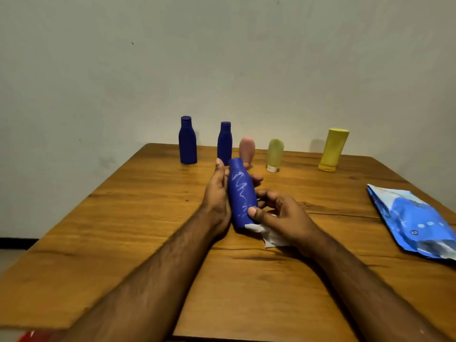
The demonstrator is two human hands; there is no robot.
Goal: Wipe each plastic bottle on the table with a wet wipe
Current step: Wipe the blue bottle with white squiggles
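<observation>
Holding: we grip a blue bottle [240, 193] between both hands above the middle of the wooden bench [123, 218]; it tilts with its neck pointing away from us.
Bottle surface: a pale scribbled line runs down the side facing us.
Left hand [217, 196]: our fingers curl round the far side of the bottle, thumb up along its neck.
Right hand [283, 215]: our thumb presses on the bottle's lower body, and the fingers curl round it with a white wet wipe [267, 234] pinched under the palm against the bottle's base.
Back row: two dark blue bottles [188, 141] [224, 141] stand upright at the far edge, then a pink bottle [246, 149], a pale green bottle [274, 154] and a yellow bottle [333, 149], these three standing on their caps.
Right side: a blue wipes packet [414, 220] lies flat near the bench's right edge, well apart from our hands.
</observation>
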